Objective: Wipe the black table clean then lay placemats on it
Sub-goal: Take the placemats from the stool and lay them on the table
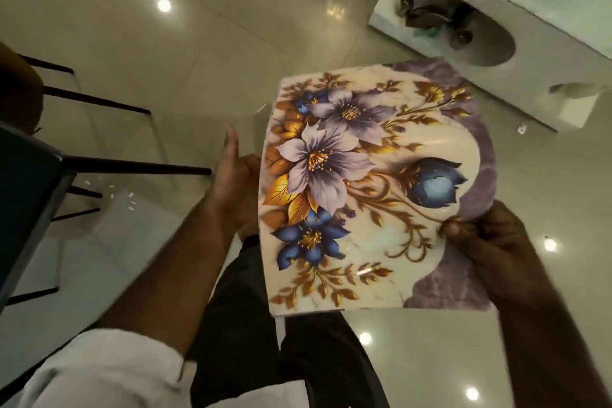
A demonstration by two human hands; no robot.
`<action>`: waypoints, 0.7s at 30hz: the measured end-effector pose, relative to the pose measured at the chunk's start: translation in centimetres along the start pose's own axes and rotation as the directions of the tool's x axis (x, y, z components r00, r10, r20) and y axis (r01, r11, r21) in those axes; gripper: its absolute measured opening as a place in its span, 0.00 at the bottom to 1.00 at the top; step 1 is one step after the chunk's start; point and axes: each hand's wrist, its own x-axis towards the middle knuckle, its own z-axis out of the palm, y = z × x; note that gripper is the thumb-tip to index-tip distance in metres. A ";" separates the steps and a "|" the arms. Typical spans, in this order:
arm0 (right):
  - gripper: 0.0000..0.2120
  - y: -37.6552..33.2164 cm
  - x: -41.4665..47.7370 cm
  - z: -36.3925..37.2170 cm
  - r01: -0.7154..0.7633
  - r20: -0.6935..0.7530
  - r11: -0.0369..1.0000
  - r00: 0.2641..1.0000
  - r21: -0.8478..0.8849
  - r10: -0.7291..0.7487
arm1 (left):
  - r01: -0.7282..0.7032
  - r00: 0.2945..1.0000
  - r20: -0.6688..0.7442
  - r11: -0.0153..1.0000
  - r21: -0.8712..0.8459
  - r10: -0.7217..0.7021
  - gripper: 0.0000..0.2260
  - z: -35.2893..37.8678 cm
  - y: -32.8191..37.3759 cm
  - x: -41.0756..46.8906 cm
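A glossy placemat (364, 195) printed with purple and blue flowers and gold leaves is held in the air above the floor, face up. My right hand (490, 248) pinches its right edge, thumb on top. My left hand (235, 182) is at its left edge, thumb up, with the fingers hidden behind the mat. Whether more mats lie stacked under the top one cannot be made out. A corner of the black table (29, 195) shows at the left edge, apart from both hands.
Thin black chair or table legs (132, 169) stretch over the shiny cream tile floor (198, 43) at left. A white cabinet (496, 30) with small dark objects on a lower shelf stands at upper right. My dark trousers are below the mat.
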 end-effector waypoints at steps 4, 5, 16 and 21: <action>0.12 -0.9 0.5 2.5 -0.081 0.061 0.996 0.995 -0.029 0.083 | -0.096 0.995 0.043 0.995 0.015 0.095 0.26 0.1 0.2 -5.3; 0.12 -1.6 0.4 3.2 -0.095 0.073 0.995 0.993 -0.019 0.096 | -0.172 0.985 0.010 0.983 0.060 0.172 0.20 0.1 0.5 -6.4; 0.24 -14.9 -0.3 14.5 0.106 0.451 0.979 0.892 -0.176 -0.015 | -0.698 0.700 0.073 0.660 0.279 0.710 0.14 -4.2 8.8 -27.3; 0.10 -17.5 0.3 26.6 0.308 0.497 0.899 0.859 -0.312 -0.122 | -0.732 0.568 -0.134 0.574 0.368 0.812 0.14 -9.0 9.8 -34.5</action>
